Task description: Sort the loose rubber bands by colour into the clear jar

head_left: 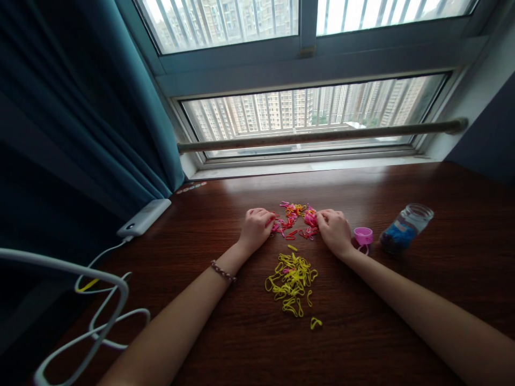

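many pink-red bands (291, 220) between curled left grip (256, 227) and right grip (334, 229), hold unclear

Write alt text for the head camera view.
The left hand and right hand touch opposite sides of a mostly pink band pile on a brown table. Yellow bands lie nearer the camera. A small pink object and glass jar sit at right, a window beyond.

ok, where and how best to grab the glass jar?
I'd grip the glass jar around its rounded side wall below the rim, coming from the right: the pink cup-shaped piece and right hand are on its left.
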Demonstrator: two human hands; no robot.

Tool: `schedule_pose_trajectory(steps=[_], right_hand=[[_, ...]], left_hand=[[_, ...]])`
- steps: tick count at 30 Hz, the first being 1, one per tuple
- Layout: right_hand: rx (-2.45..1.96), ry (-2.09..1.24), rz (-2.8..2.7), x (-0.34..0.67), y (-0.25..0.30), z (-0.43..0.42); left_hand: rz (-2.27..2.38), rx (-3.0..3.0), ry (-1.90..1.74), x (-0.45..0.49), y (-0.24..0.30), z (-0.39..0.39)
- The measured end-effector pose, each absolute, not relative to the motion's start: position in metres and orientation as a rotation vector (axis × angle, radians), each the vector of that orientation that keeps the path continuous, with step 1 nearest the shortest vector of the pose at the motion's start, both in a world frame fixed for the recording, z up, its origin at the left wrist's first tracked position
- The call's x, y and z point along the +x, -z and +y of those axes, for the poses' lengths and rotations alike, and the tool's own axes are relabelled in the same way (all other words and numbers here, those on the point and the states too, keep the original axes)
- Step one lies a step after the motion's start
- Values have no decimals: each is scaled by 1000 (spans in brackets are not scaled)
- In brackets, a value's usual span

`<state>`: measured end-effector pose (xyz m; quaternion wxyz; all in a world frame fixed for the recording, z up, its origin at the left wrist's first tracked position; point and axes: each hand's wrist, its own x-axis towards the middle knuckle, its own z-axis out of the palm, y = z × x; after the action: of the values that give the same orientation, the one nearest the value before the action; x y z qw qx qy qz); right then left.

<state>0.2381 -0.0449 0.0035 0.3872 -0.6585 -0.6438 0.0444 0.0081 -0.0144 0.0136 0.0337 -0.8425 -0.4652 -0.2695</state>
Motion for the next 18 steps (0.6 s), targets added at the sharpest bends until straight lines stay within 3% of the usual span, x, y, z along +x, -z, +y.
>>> schedule_pose_trajectory(steps=[7, 11, 18], right_hand=[[-1189, -158, -1837, 232, -7, -49], [-832, -360, -2168, 222, -13, -60], [-626, -799, -2196, 218, -21, -66]], left_hand=[[-1637, -2330, 1018, 4, -10, -8], [-1581, -2336, 1189, 6, -12, -9], [-1500, -2448, 1305, 7, -12, -10]])
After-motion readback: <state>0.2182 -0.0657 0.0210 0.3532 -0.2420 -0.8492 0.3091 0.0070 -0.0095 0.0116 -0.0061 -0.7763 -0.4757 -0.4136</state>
